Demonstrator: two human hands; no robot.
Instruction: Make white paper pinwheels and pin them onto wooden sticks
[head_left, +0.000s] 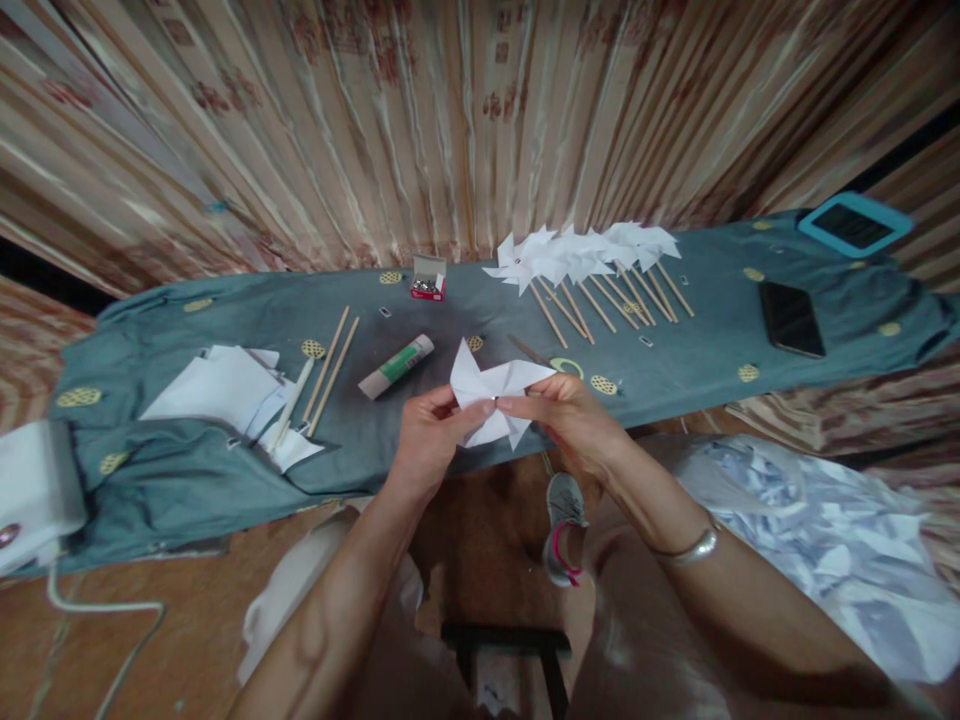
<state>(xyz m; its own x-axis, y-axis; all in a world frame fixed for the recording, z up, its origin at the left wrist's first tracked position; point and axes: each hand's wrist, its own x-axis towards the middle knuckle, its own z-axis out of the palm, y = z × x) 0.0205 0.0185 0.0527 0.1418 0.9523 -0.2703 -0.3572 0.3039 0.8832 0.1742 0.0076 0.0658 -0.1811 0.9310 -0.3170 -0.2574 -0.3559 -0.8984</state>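
Observation:
A white paper pinwheel (pixel 491 380) is held up over the table's near edge, its folded points spread around a small dark pin at the centre. My left hand (pixel 431 428) grips it from the left, thumb on the front near the middle. From the other side my right hand (pixel 570 415) pinches it, with the thumb close to the pin. Just behind the pinwheel lie scissors (pixel 566 367) with a pale green handle. A glue stick (pixel 397 366) with a green label rests to the left of it.
Finished pinwheels (pixel 577 255) on wooden sticks lie in a row at the back. A small red box (pixel 428 280) holds metal pins. Left are two loose sticks (pixel 334 375) and white paper sheets (pixel 217 395). A phone (pixel 791 318) and blue-framed tablet (pixel 855 224) are right.

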